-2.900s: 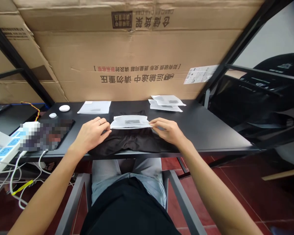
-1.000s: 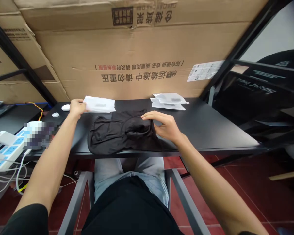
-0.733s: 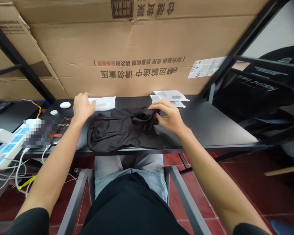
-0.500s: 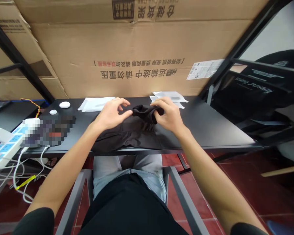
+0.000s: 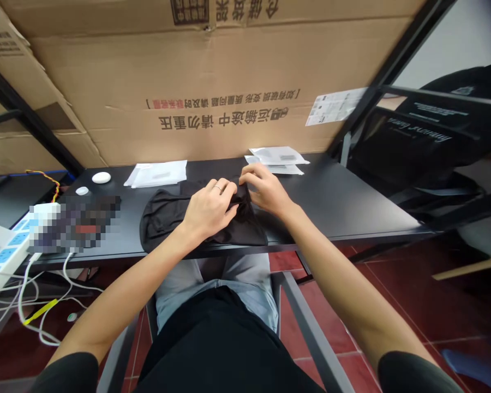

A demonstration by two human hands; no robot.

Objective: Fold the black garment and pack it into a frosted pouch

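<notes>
A thin black fabric garment [image 5: 167,215] lies spread on the black table [image 5: 343,204], with one part gathered into a fold. My left hand [image 5: 209,207], a ring on one finger, presses into that fold from the near side. My right hand [image 5: 264,188] comes in from the right, and its fingers pinch the same bunched fabric. The two hands nearly meet and hide the middle of the garment. A flat white plastic packet [image 5: 155,173] lies behind the garment, left of my hands.
Further white packets [image 5: 276,156] lie stacked at the table's back right. A white round object [image 5: 101,177] and a smaller disc [image 5: 82,190] sit at back left, near a pixelated patch [image 5: 76,224]. A blue-and-white power strip [image 5: 4,254] with cables sits beyond the left edge.
My left hand has moved from the packet, now lying flat at the back, onto the garment. Both hands have come together on the fold, and the garment's gathered part has shifted toward me.
</notes>
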